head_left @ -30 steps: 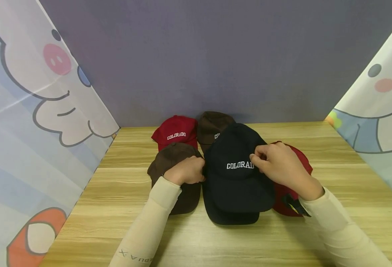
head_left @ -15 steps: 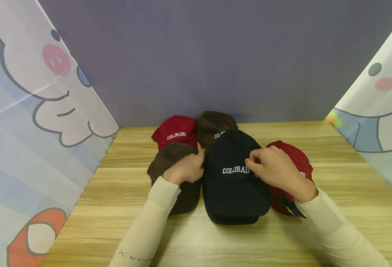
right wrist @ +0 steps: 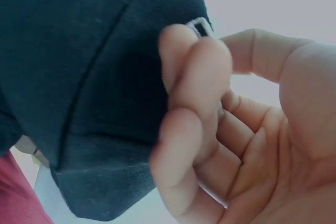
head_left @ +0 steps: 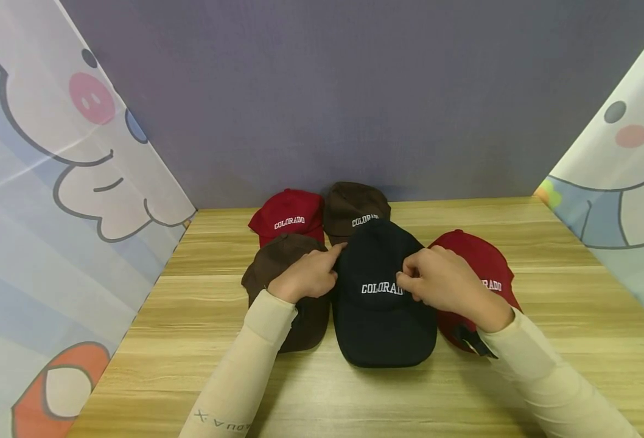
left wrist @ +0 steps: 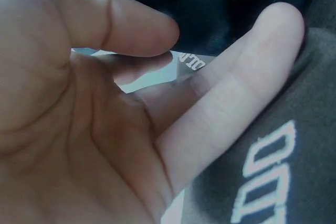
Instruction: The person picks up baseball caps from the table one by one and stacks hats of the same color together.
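In the head view, a black cap [head_left: 388, 328] lettered COLORADO sits in the middle of the table, its brim toward the person. Curled at the right side of its lettering is my right hand [head_left: 436, 277], thumb and index finger pinching at the front panel. The right wrist view has those fingers [right wrist: 181, 135] bunched against the dark cloth. Between the black cap and a brown cap [head_left: 286, 252] is my left hand [head_left: 308, 277], index finger extended at the black cap's left edge. In the left wrist view, its fingers [left wrist: 231, 98] are spread loosely, with nothing held.
Behind, a red cap [head_left: 288, 210] and another brown cap [head_left: 357, 204] stand near the grey back wall [head_left: 355, 91]. Another red cap [head_left: 478, 258] lies at the right, partly behind my right hand. Printed cartoon sheets [head_left: 42, 231] flank the wooden table [head_left: 168, 340].
My right hand has brought the upper black cap down and left onto a second black cap, whose brim no longer shows below it. My left index finger has straightened out.
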Demonstrator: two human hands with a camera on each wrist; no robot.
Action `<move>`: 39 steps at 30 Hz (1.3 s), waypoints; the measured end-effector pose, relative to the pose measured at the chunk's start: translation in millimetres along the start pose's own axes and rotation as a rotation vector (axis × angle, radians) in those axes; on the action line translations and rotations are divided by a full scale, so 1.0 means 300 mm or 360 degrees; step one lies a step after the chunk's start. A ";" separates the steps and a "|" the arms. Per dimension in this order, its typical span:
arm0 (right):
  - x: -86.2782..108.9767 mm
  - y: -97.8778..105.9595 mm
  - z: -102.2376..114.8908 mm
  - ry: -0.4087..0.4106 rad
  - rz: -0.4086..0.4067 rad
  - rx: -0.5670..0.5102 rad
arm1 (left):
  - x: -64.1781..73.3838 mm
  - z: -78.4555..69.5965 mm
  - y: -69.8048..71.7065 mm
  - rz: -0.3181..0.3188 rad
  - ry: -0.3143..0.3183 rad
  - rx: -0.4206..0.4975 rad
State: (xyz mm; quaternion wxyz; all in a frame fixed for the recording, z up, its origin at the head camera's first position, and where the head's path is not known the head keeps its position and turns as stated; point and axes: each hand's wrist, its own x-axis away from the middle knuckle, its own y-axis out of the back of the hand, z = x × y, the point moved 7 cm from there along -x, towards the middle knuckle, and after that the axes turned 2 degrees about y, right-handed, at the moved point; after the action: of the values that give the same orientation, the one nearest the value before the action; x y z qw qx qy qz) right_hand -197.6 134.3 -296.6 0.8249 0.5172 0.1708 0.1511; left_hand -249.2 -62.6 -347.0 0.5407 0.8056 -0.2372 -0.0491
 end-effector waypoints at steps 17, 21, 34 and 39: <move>0.002 -0.062 -0.006 -0.0001 0.0302 0.0028 | 0.003 -0.002 -0.004 0.0004 -0.0026 -0.0044; 0.002 -0.068 -0.010 0.0006 0.0321 0.0040 | 0.005 -0.003 -0.006 0.0011 -0.0029 -0.0043; -0.001 -0.077 -0.024 -0.0025 0.0365 0.0040 | 0.012 0.002 -0.006 0.0040 -0.0003 0.0043; -0.003 -0.083 -0.033 -0.0054 0.0379 0.0033 | 0.012 -0.002 -0.005 0.0049 0.0006 0.0056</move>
State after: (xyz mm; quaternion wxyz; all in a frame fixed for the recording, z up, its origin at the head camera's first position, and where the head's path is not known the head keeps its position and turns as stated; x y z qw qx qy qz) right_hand -201.0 131.3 -323.0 0.7986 0.5447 0.0956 0.2375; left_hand -245.5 -63.2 -347.4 0.5276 0.8113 -0.2495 -0.0351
